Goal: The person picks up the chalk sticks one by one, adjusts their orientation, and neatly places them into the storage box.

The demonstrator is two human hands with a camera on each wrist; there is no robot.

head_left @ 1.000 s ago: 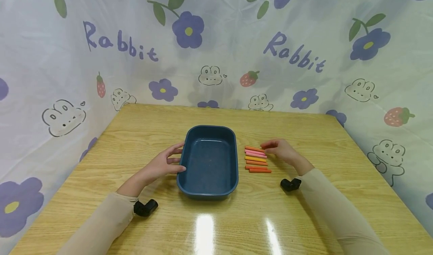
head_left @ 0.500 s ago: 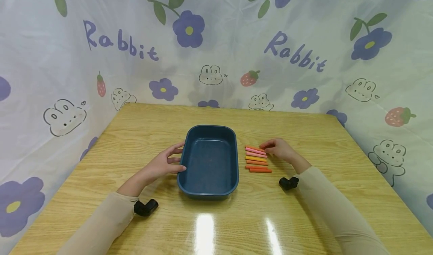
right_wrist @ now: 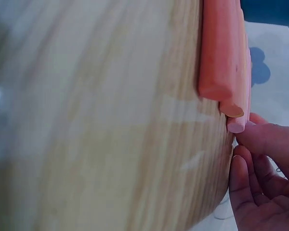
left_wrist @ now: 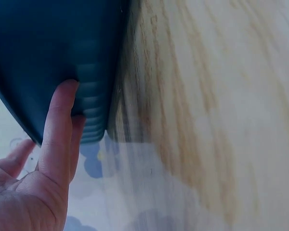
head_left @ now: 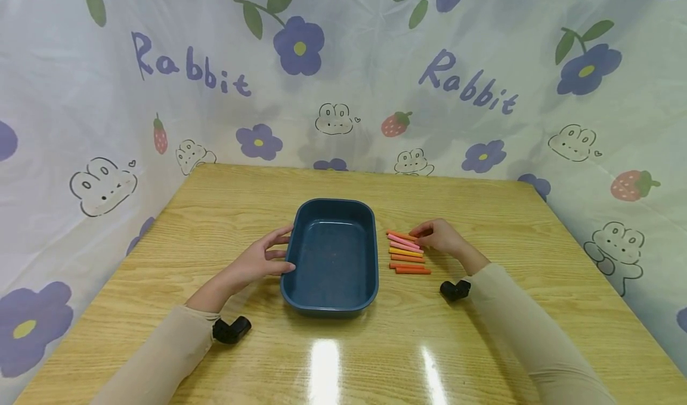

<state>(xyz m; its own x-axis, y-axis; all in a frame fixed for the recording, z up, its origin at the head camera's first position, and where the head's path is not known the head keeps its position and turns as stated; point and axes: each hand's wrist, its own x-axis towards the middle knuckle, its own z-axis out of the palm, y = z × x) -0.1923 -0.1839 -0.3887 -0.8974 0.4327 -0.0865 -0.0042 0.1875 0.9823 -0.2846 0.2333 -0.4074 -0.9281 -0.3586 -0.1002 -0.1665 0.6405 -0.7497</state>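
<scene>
Just slid top sticks [head_left: 399, 235], beside the tub [head_left: 330, 268], a bit nearer it, likely only starting, with right hand [head_left: 442, 238] at their ends, cannot tell if pinching, and loose left hand [head_left: 259, 259] touching tub.

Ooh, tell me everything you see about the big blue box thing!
The blue box is a dark blue, rounded rectangle with an open top, a smooth rim and sloping walls. It looks slightly shiny, but I can't tell its material. It stands upright on the wooden table, left of the coloured sticks. The left hand touches its left side.
</scene>
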